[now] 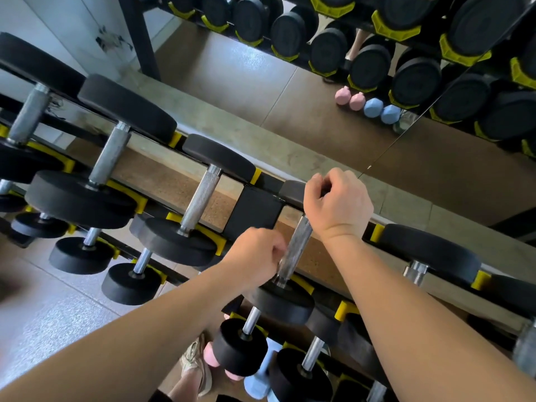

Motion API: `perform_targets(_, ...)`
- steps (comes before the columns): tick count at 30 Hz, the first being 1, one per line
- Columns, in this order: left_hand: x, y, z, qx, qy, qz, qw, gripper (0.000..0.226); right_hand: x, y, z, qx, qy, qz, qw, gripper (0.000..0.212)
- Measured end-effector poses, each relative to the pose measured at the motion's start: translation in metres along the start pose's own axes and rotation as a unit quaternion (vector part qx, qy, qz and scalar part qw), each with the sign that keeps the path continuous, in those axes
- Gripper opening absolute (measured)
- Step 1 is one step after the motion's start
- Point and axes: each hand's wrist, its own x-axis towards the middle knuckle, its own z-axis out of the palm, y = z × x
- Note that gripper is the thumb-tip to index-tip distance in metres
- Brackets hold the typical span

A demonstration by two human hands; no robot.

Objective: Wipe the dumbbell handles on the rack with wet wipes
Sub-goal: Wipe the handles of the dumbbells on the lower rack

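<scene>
Gripping one knurled steel dumbbell handle (295, 248), left hand (255, 256) and right hand (338, 203) are fists.

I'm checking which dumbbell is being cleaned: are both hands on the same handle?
Yes: the left hand grips the lower end and the right hand the upper end of one knurled handle.

Dumbbells: black round heads, knurled silver steel handles, seated in yellow cradles across the black rack (251, 208), handles angled toward the viewer. Handle at centre (295, 248): gripped at its far end and touched at its near end. Wet wipe: cannot be made out.
</scene>
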Motion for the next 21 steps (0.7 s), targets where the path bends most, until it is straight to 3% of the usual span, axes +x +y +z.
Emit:
perform_targets(2, -0.007, -0.014, -0.006, 0.031, -0.026, -0.033, 0.999, 0.027, 0.0, 0.001, 0.001, -0.003, 0.0, 0.002, 1.0, 0.037)
perform_targets(5, -0.008, -0.017, -0.011, -0.068, 0.122, -0.062, 0.988, 0.023, 0.0, 0.001, 0.001, -0.003, -0.002, 0.003, 1.0, 0.036)
perform_targets(7, -0.006, 0.0, -0.007, -0.143, 0.16, -0.041, 0.976, 0.021, 0.0, 0.0, 0.0, 0.0, 0.001, 0.002, 1.0, 0.036)
perform_targets(10, -0.007, 0.03, 0.016, -0.178, 0.127, -0.05, 0.974, 0.009, 0.0, -0.001, 0.0, 0.003, 0.006, 0.002, 1.0, 0.037)
perform_targets(14, 0.001, 0.03, 0.024, -0.18, 0.159, -0.078, 0.968, 0.016, -0.001, -0.001, -0.001, -0.002, 0.003, 0.002, 1.0, 0.038)
perform_targets(18, 0.005, 0.003, 0.009, -0.171, 0.092, -0.067, 0.979, 0.016, -0.001, -0.003, -0.002, 0.001, 0.009, -0.002, 1.0, 0.038)
perform_targets(21, 0.001, -0.019, 0.008, -0.135, 0.046, -0.124, 0.982, 0.011, -0.001, -0.002, -0.001, 0.003, 0.005, -0.004, 1.0, 0.039)
